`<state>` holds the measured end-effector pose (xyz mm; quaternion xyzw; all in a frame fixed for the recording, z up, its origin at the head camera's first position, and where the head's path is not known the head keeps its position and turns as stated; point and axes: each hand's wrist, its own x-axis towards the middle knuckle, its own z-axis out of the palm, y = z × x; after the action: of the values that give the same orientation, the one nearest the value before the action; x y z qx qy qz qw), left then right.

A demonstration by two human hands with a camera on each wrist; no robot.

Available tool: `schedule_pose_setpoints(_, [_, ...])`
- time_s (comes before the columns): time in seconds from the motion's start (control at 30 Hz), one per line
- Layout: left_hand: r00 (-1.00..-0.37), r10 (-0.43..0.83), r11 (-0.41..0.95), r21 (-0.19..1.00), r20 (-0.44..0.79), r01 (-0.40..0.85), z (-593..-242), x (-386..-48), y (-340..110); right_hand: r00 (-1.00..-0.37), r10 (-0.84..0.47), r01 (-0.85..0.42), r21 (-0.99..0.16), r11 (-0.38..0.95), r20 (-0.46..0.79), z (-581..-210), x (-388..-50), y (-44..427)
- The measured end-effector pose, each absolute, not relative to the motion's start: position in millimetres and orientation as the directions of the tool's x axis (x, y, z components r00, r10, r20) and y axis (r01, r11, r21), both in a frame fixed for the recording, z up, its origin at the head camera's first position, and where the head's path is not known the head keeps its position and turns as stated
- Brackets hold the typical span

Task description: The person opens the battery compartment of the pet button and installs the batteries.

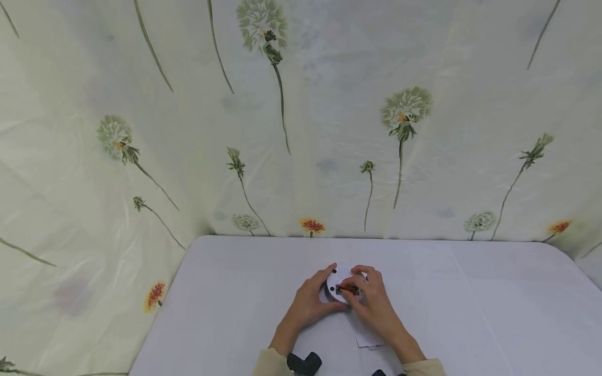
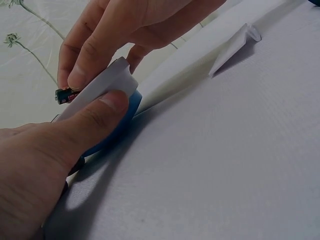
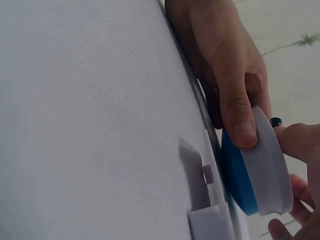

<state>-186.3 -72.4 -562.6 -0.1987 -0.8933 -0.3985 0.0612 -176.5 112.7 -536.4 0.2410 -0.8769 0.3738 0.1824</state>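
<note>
A floral sheet [image 1: 320, 109] forms the backdrop beyond the surface [image 1: 226, 292], which is covered in white. The left hand [image 1: 308, 303] grasps the device by its rim, the thumb on the near side. The right hand [image 1: 373, 305] reaches over from the right, thumb and fingers pinching a battery at the device's upper face. The device [image 1: 345, 272] is round and sits between both hands, over the middle of the surface; contact with the surface cannot be confirmed. The head view alone shows its perforated face and open compartment; the wrist views alone show its blue lower body. A white cover [image 1: 368, 340] lies on the surface, near the right forearm. The battery [image 2: 66, 95] shows its dark end clearly in the left wrist view
</note>
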Motion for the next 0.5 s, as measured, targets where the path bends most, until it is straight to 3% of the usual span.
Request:
schedule_pose_setpoints(0.2, [-0.924, 0.300, 0.610, 0.698, 0.235, 0.376, -561.6, -186.5, -73.0, -0.859, -0.248, -0.500, -0.623, 0.602, 0.449, -536.7, -173.8, 108.1])
schedule_pose_setpoints(0.37, [-0.933, 0.291, 0.629, 0.693, 0.212, 0.354, -561.1, -185.8, -72.2, -0.940, -0.142, -0.334, -0.748, 0.573, 0.311, -535.6, -173.5, 98.8])
schedule_pose_setpoints(0.5, [-0.932, 0.297, 0.643, 0.678, 0.208, 0.356, -560.3, -184.5, -70.5, -0.969, -0.073, -0.237, -0.798, 0.554, 0.237, -536.8, -171.3, 90.8])
